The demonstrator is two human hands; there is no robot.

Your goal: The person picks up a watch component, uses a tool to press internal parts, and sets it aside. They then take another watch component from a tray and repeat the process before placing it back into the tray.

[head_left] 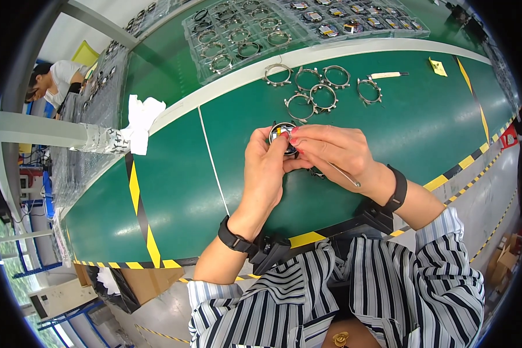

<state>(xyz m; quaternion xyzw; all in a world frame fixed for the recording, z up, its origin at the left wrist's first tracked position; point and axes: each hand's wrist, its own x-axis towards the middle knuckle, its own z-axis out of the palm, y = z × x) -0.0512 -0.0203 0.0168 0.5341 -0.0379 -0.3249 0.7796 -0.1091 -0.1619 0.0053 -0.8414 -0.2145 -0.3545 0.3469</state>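
Observation:
My left hand (265, 168) grips a small round part (282, 134) with a black rim and coloured insides, held just above the green table (174, 191). My right hand (336, 152) meets it from the right, fingertips pinching at the part's top. A thin metal tool (345, 174) lies along my right palm, pointing toward the wrist. Both wrists wear black bands. Beyond the hands several silver metal rings (315, 93) with small tabs lie loose on the table.
Clear plastic trays (238, 35) of rings and small round parts sit at the far side. A white-handled tool (387, 75) and a yellow note (438, 67) lie far right. White cloth (139, 122) wraps a post at left. Another person (55, 81) sits far left.

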